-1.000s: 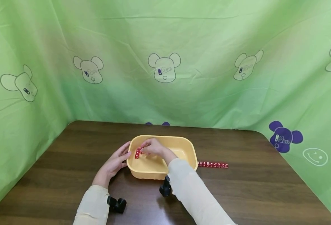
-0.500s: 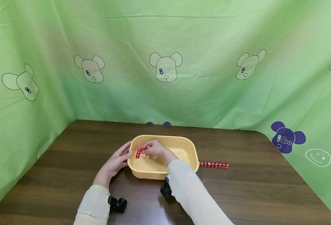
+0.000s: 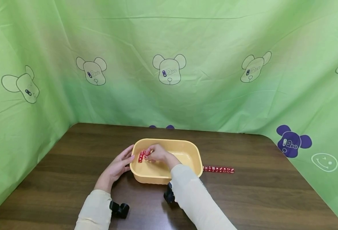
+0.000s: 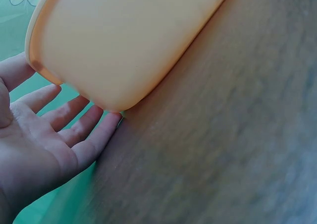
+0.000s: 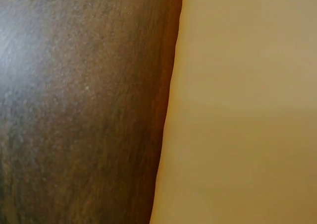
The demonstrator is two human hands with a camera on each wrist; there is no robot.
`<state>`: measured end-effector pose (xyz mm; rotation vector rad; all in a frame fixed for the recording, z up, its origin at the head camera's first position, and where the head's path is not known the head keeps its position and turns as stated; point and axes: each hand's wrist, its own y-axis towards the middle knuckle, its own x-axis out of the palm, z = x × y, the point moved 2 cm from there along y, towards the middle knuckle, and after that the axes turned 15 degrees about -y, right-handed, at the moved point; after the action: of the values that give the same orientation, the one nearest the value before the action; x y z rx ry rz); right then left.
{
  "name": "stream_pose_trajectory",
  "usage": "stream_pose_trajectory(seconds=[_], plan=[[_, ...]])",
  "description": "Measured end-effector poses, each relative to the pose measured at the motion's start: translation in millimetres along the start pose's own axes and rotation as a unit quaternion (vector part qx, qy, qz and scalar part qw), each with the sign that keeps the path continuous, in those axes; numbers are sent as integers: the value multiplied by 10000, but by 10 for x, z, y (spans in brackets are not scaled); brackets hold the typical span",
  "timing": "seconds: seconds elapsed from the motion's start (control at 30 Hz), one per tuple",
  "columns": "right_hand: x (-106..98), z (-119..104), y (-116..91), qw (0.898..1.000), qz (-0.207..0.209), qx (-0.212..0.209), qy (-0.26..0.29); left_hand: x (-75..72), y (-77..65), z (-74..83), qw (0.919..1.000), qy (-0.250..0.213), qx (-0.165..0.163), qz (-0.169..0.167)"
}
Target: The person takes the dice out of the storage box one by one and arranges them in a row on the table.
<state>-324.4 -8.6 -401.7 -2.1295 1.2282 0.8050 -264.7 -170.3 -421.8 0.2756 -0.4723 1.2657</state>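
A yellow plastic basin [image 3: 184,156] stands on the table. Inside its left end lie several red dice [image 3: 140,157] with white pips. My right hand [image 3: 157,153] reaches into the basin and pinches a red die, mostly hidden by the fingers, beside that group. Against the basin's left end rests my left hand [image 3: 118,164]. In the left wrist view, the spread, nearly straight fingers [image 4: 81,127] of that hand touch the basin's outer wall [image 4: 124,50]. The right wrist view shows only the basin's side [image 5: 237,105] and the table; the right hand is out of it.
A straight row of red dice [image 3: 219,169] lies on the brown wooden table [image 3: 258,198], just right of the basin. A green printed curtain [image 3: 169,102] hangs behind and at both sides of the table. Black wrist cameras [image 3: 119,210] sit on both sleeves.
My right hand has shifted slightly among the dice at the basin's left end, its fingers curling closer. The left hand stays against the basin. The head view has shifted a little.
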Motion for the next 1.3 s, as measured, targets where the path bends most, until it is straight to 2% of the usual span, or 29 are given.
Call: stream_pose_trajectory(seconds=[0.33, 0.53, 0.8, 1.17, 1.3], plan=[[2, 5, -30, 9995, -172, -60, -273, 3, -3, 0, 10000, 46, -6, 57], [22, 6, -35, 9991, -110, -135, -380, 3, -7, 1, 10000, 51, 2, 56], [26, -11, -61, 9993, -76, -146, -334, 14, -12, 1, 10000, 41, 35, 11], [-36, -50, -103, 9986, -192, -403, -283, 32, -19, 5, 10000, 14, 41, -22], [-81, -67, -132, 9986, -248, -472, -53, 19, -21, -4, 10000, 15, 53, 1]])
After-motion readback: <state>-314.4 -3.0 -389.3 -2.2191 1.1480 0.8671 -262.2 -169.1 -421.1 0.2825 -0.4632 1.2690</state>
